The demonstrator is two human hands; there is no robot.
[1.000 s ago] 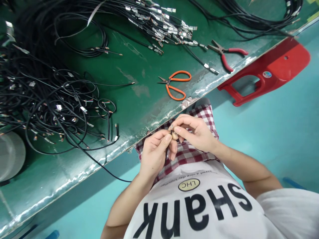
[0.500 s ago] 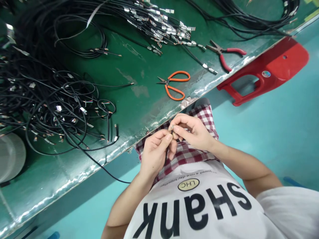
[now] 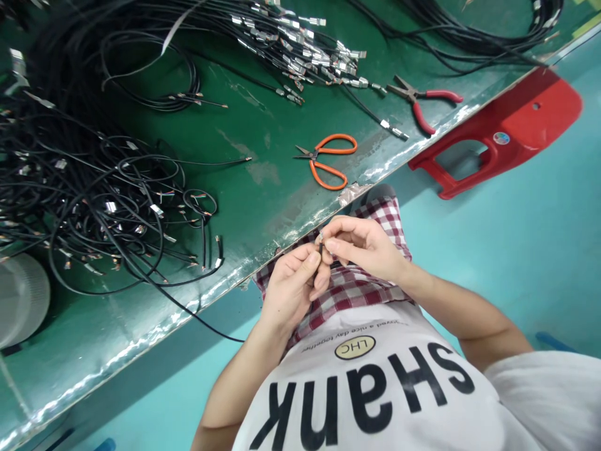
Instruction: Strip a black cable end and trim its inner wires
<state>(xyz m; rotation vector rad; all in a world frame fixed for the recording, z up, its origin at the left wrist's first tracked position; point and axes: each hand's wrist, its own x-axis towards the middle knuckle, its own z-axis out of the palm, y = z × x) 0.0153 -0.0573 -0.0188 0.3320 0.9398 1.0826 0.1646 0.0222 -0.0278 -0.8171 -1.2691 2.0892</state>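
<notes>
Left hand (image 3: 292, 280) pinches a black cable (image 3: 320, 248), seemingly steadying it for the right hand (image 3: 370, 245), fingers near-closed, grip unclear; scissors (image 3: 332, 168) at 12 o'clock

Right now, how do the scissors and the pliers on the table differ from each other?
The scissors have orange looped handles; the pliers have red bar-like ones. The scissors' blades point left in the picture; the pliers' jaws point to the upper left. Both lie open on the green table.
</notes>
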